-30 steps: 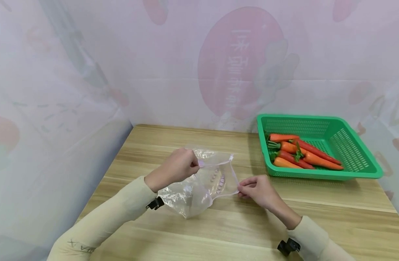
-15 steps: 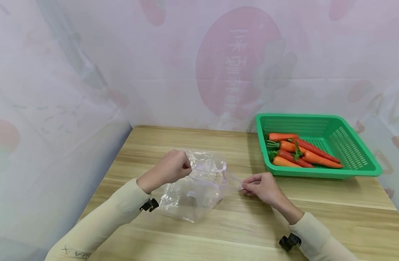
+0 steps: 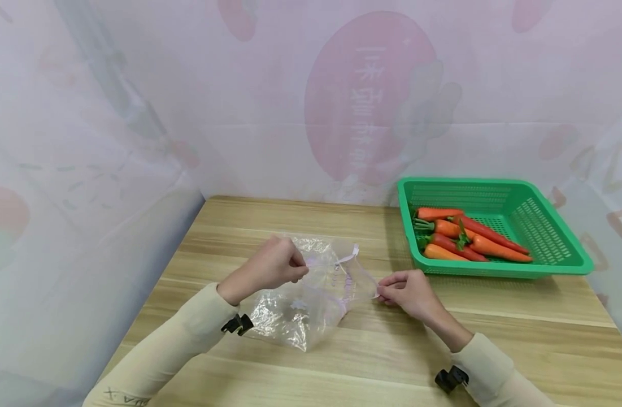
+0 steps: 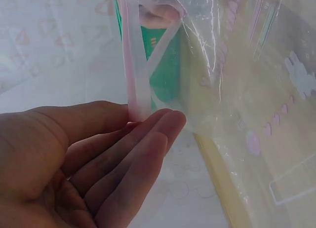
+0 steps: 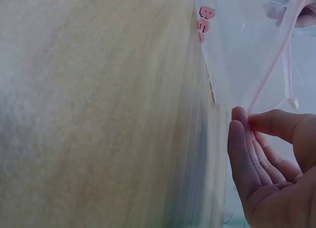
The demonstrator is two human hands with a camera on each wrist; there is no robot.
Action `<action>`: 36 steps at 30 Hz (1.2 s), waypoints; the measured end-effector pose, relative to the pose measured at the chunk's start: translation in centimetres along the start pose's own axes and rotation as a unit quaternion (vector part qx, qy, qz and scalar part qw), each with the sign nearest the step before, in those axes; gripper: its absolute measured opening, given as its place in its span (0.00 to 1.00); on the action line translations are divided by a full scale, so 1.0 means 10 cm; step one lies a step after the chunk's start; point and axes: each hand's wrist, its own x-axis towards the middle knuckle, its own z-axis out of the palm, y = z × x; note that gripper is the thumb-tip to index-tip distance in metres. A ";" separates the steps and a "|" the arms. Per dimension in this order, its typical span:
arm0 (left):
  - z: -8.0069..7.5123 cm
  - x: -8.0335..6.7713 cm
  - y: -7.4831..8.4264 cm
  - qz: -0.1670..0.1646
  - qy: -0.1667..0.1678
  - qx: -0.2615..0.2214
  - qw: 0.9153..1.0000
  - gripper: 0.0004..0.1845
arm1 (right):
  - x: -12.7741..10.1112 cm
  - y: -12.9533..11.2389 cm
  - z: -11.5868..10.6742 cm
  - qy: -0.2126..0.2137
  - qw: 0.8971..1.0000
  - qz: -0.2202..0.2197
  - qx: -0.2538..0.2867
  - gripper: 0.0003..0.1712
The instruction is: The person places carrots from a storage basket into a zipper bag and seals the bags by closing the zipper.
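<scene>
Wooden worktop point(image 3: 392, 350) spans the scene. Green basket point(image 3: 555, 249) at far right, well apart from the hands, holds orange carrots point(image 3: 473, 240). Clear zip bag point(image 3: 311, 299) with pink print lies left of centre, mouth facing right and held apart. Left hand point(image 3: 270, 268) at the bag's far-left rim: fingers point(image 4: 148, 139) and thumb pinch the pink seal strip. Right hand point(image 3: 407, 294) at the near-right rim: fingers point(image 5: 242, 139) pinch the opposite strip.
</scene>
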 end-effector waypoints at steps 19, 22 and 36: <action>0.07 0.06 -0.02 0.017 0.000 -0.026 1.000 0.08 | -0.32 -0.42 -0.39 -0.040 0.977 -0.136 -0.157 0.13; 0.08 0.07 -0.02 0.019 -0.004 -0.029 0.999 0.08 | -0.38 -0.52 -0.49 -0.044 0.972 -0.144 -0.181 0.12; 0.08 0.06 0.00 0.016 -0.009 -0.042 0.999 0.08 | -0.42 -0.84 -1.01 -0.005 0.925 -0.212 -0.315 0.11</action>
